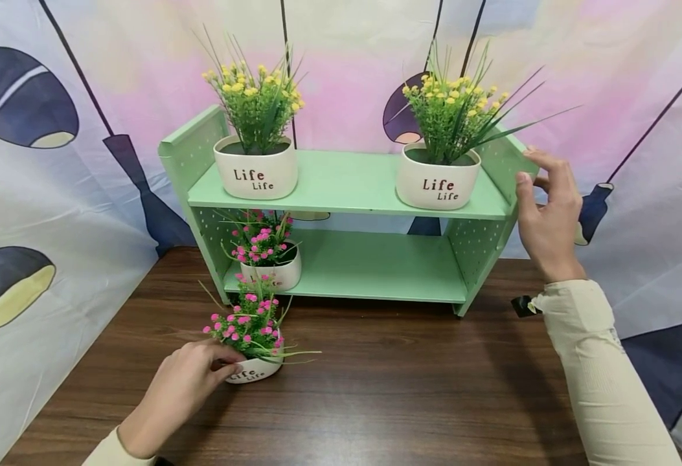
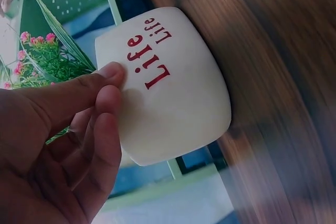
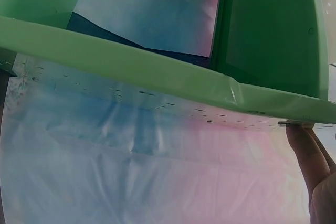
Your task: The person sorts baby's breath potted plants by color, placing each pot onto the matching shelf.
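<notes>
Pinching the white ceramic "Life" pot of pink flowers point(image 1: 254, 367) at lower left on the dark wooden table point(image 1: 410, 388), the left hand point(image 1: 183, 388) keeps it upright; the right hand point(image 1: 547, 213) clasps the mint-green metal shelf's point(image 1: 352, 184) right panel, steadying it.

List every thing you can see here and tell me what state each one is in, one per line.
Left hand: grips the pink-flower pot on the table, upright on the table.
Right hand: fingers on the right side panel of the green shelf.
Left yellow-flower pot: upright, top shelf.
Right yellow-flower pot: upright, top shelf.
Second pink-flower pot: upright, lower shelf, left end.
</notes>
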A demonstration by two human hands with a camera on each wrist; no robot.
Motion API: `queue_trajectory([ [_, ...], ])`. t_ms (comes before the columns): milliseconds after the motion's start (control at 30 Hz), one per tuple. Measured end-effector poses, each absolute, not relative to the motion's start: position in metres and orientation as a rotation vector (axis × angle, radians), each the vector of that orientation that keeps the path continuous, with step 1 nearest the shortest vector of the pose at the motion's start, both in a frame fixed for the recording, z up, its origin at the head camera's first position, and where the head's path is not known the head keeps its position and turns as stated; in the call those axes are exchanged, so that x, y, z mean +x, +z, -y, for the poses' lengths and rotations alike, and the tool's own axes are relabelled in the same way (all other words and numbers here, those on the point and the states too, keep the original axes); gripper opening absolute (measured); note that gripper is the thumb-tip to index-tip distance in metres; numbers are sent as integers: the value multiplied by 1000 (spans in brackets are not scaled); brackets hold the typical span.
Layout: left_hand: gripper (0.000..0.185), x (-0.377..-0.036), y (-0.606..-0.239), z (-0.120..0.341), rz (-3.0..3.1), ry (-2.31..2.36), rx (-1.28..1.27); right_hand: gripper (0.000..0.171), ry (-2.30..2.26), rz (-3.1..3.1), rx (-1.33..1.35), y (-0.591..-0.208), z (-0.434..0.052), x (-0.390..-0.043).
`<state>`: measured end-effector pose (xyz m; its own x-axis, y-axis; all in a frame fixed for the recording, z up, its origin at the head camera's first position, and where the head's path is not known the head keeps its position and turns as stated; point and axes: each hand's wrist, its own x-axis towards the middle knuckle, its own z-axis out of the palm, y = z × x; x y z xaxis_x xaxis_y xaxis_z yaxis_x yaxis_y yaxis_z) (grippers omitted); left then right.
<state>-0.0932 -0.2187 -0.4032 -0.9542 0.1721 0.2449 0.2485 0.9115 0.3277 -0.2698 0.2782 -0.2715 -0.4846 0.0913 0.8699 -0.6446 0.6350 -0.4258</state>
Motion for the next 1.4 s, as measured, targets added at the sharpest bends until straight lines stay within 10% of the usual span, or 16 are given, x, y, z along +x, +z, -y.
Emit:
queue_trajectory([
  [1400, 17, -160, -422, 157, 2657, -658, -954, 30, 973, 1851, 438, -272, -278, -276],
])
